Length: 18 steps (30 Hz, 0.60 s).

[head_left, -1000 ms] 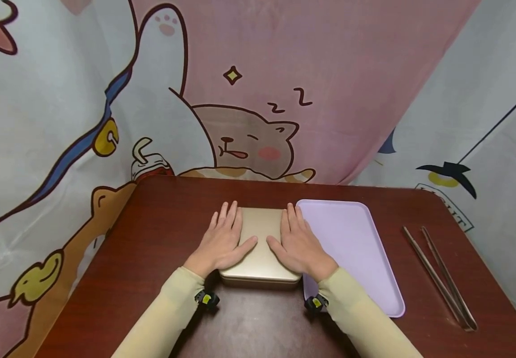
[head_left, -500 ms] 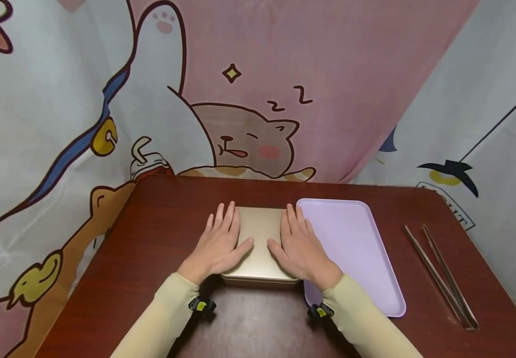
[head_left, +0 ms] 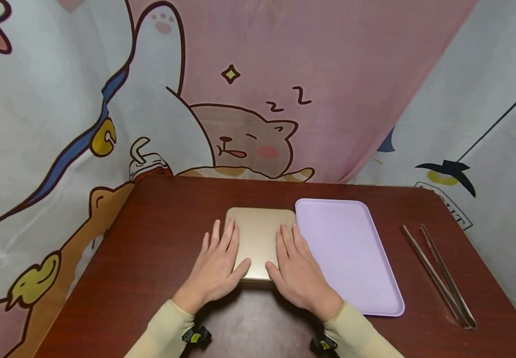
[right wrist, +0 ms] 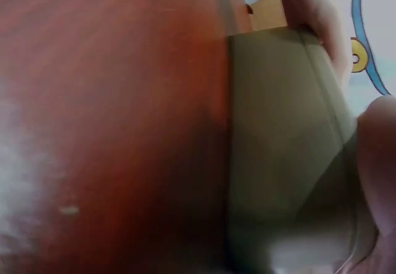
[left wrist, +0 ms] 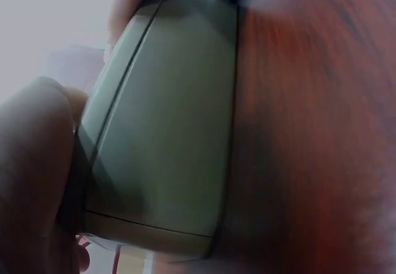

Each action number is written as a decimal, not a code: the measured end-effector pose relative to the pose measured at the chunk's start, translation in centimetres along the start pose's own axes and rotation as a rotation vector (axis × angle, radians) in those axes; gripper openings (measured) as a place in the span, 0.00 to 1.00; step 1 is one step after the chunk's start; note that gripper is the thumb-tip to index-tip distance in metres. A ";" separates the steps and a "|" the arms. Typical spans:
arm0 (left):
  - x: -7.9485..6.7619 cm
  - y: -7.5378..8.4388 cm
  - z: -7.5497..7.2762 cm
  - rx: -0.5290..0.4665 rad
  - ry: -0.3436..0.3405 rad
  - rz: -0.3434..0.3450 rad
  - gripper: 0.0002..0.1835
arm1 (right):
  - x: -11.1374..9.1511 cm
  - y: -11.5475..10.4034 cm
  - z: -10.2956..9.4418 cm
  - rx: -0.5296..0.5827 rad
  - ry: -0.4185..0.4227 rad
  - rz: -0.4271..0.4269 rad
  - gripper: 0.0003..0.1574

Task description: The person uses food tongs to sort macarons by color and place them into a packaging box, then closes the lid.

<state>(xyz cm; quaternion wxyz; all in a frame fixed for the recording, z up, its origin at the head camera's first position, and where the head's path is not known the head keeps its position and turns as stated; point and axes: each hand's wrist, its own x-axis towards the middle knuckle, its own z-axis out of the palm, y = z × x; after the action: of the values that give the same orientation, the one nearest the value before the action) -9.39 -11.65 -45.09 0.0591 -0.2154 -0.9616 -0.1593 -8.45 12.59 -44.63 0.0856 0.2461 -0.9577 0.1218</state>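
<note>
- My left hand (head_left: pixel 215 266) and right hand (head_left: pixel 297 271) lie flat on the gold tin (head_left: pixel 260 233), fingers straight, slightly spread (thumbs at its near edge).
- Purple tray (head_left: pixel 352 258) touches the tin's right side.

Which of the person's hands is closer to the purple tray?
Right. The right hand lies flat on the gold tin, just beside the purple tray. The left hand rests on the tin's far side, away from the tray.
</note>
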 end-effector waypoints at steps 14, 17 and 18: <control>0.5 -0.1 -0.7 -0.014 -0.058 0.018 0.46 | 0.0 0.6 -0.7 0.062 -0.054 0.051 0.49; 0.7 -0.6 -1.4 -0.007 -0.021 0.018 0.48 | 0.1 1.6 -1.7 0.069 -0.015 0.059 0.51; 0.8 -0.9 -1.7 0.010 0.003 0.017 0.49 | 0.1 2.1 -2.0 0.057 0.005 0.060 0.53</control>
<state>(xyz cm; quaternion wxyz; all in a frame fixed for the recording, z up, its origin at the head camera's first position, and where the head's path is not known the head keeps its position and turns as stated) -10.44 -12.65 -43.63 0.0631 -0.2229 -0.9605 -0.1544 -9.40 14.86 -43.05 0.0775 0.2193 -0.9606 0.1520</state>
